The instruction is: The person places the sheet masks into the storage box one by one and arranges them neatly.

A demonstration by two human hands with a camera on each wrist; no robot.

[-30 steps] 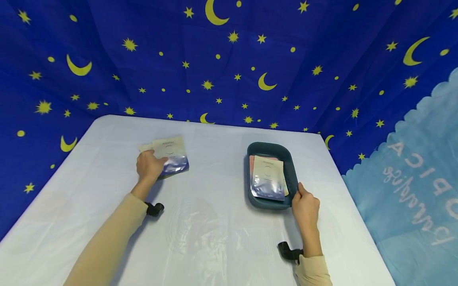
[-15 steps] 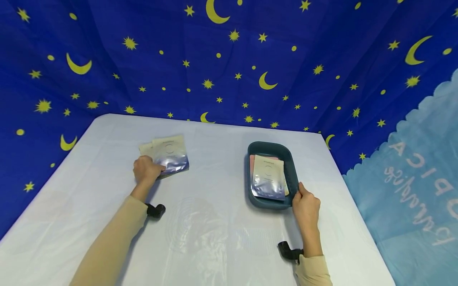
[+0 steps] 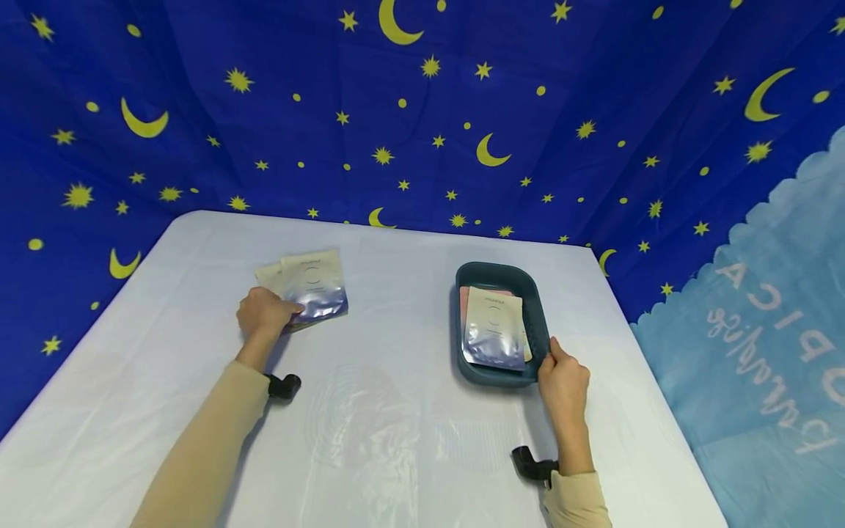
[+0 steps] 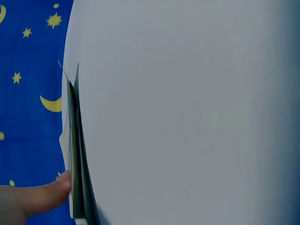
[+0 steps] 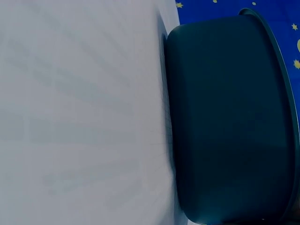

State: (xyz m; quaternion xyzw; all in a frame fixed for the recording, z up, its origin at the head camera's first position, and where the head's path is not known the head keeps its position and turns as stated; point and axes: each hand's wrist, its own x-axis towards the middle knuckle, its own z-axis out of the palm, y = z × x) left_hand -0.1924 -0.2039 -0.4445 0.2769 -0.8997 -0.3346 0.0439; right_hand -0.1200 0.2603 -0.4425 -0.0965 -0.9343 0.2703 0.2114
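My left hand [image 3: 264, 312] is at the near left corner of a small stack of flat sheet mask packets [image 3: 313, 282], cream above and shiny purple-blue below. Its thumb lies on the top packet, and the other fingers are mostly hidden. The left wrist view catches the packets [image 4: 77, 140] edge-on, slightly fanned, with the thumb [image 4: 49, 194] against them. On the right, my right hand [image 3: 564, 378] grips the near right rim of a dark teal plastic bin [image 3: 491, 273]. Inside the bin lie a similar packet [image 3: 494, 330] and a pink one [image 3: 464, 301] partly under it.
A white-covered table [image 3: 389, 308] carries both stack and bin. Behind it hangs a blue curtain [image 3: 317, 147] with yellow moons and stars; a pale blue cloth [image 3: 779, 330] hangs at the right. Black camera mounts [image 3: 284, 387] sit on both wrists.
My left hand has slid a little left and toward me along the stack's edge, uncovering more of the packets, which stay nearly in place. The right hand and bin stay put.
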